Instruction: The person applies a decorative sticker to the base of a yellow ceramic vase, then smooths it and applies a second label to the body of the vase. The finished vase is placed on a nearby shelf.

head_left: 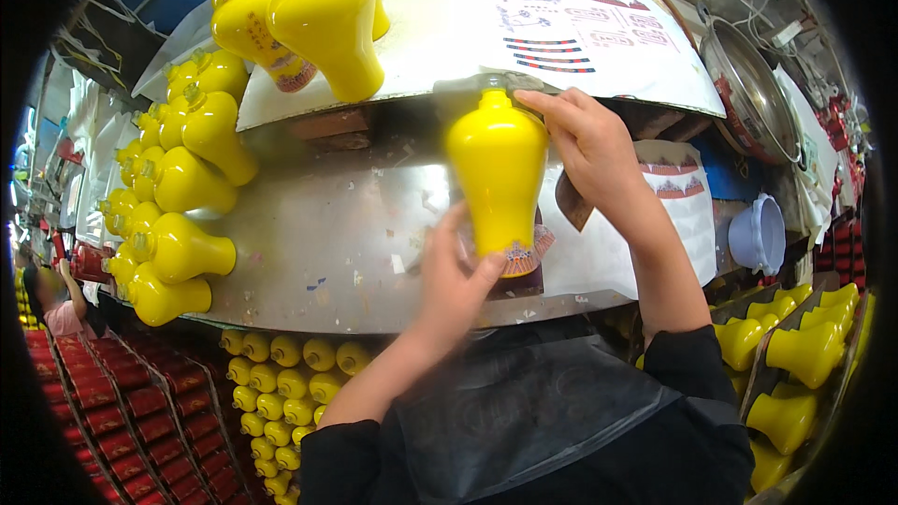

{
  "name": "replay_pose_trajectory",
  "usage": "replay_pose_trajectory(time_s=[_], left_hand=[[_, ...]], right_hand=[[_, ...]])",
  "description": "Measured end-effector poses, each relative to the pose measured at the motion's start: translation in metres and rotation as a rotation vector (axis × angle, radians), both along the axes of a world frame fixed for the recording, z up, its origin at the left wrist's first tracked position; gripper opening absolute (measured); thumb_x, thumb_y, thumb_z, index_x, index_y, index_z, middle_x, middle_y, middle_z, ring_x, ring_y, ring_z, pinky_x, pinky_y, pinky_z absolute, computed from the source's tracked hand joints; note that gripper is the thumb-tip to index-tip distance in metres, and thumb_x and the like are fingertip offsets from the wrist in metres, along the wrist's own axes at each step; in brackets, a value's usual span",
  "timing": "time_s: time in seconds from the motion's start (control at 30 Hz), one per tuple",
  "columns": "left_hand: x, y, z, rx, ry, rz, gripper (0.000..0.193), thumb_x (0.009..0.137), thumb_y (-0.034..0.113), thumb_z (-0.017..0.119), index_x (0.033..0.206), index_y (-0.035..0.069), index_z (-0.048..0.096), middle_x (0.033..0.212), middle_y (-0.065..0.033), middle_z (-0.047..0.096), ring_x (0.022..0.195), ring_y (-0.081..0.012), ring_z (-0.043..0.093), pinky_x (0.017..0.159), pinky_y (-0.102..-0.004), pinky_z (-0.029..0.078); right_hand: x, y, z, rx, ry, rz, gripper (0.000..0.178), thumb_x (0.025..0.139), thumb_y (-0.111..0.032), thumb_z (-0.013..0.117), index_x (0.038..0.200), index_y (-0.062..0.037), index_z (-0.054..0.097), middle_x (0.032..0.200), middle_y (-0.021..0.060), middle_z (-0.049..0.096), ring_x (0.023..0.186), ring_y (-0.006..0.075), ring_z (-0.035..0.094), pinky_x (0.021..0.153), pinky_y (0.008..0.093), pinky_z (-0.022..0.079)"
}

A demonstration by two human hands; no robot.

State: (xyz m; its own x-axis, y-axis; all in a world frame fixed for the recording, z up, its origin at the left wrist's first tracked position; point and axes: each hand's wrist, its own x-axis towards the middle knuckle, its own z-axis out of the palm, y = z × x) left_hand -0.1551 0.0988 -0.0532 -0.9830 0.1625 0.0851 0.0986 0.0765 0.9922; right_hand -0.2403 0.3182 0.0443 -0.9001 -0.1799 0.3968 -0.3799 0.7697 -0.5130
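Note:
In front of me a glossy yellow bottle [498, 164] with a clear glass neck stands upright on the metal work surface. Around its base runs a patterned decal band [520, 259], whose right end sticks out past the glass. My left hand [451, 271] grips the bottle low down, thumb in front near the decal. Up at the neck and shoulder, my right hand [587, 140] holds the bottle with its fingertips; its thumb is hidden. A brown pointed flat piece [572, 204] shows just below my right palm; whether that hand holds it I cannot tell.
Yellow bottles [192, 178] lie stacked at the left, and others stand on the white raised board [421, 37] beside decal sheets [552, 56]. To the right are a decal sheet [673, 182], a pale bucket [758, 236] and a metal basin [753, 75]. Racked bottles [290, 383] fill the space below.

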Motion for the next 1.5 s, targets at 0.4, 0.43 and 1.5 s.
replay_pose_trajectory(time_s=[0.4, 0.43, 1.5], left_hand=[[-0.001, -0.002, -0.002, -0.062, 0.056, 0.027, 0.072, 0.09, 0.026, 0.077, 0.149, -0.002, 0.047, 0.133, -0.0205, 0.058, 0.122, -0.0322, 0.057, 0.107, -0.0429, 0.043], [0.0, -0.003, -0.002, -0.098, 0.057, 0.025, 0.071, 0.09, 0.023, 0.077, 0.15, -0.002, 0.047, 0.135, -0.0205, 0.058, 0.125, -0.0324, 0.056, 0.108, -0.0425, 0.043], [0.004, 0.0, -0.011, 0.158, -0.061, -0.04, 0.06, 0.107, 0.015, 0.057, 0.161, 0.002, 0.034, 0.158, -0.0129, 0.044, 0.144, -0.0218, 0.044, 0.122, -0.0384, 0.034]], right_hand=[[-0.008, 0.003, -0.005, 0.189, -0.115, -0.051, 0.036, 0.097, -0.008, 0.058, 0.129, -0.0156, 0.072, 0.108, 0.015, 0.068, 0.098, 0.0371, 0.07, 0.085, 0.0415, 0.055], [-0.001, 0.006, -0.009, 0.072, -0.103, -0.053, 0.034, 0.098, -0.009, 0.059, 0.129, -0.0122, 0.071, 0.109, 0.015, 0.07, 0.099, 0.0374, 0.07, 0.086, 0.0401, 0.055], [0.098, -0.022, -0.064, -0.741, -0.709, -0.005, 0.082, 0.098, -0.033, 0.076, 0.159, 0.0055, 0.038, 0.144, 0.0223, 0.061, 0.129, 0.0261, 0.062, 0.107, 0.0372, 0.052]])
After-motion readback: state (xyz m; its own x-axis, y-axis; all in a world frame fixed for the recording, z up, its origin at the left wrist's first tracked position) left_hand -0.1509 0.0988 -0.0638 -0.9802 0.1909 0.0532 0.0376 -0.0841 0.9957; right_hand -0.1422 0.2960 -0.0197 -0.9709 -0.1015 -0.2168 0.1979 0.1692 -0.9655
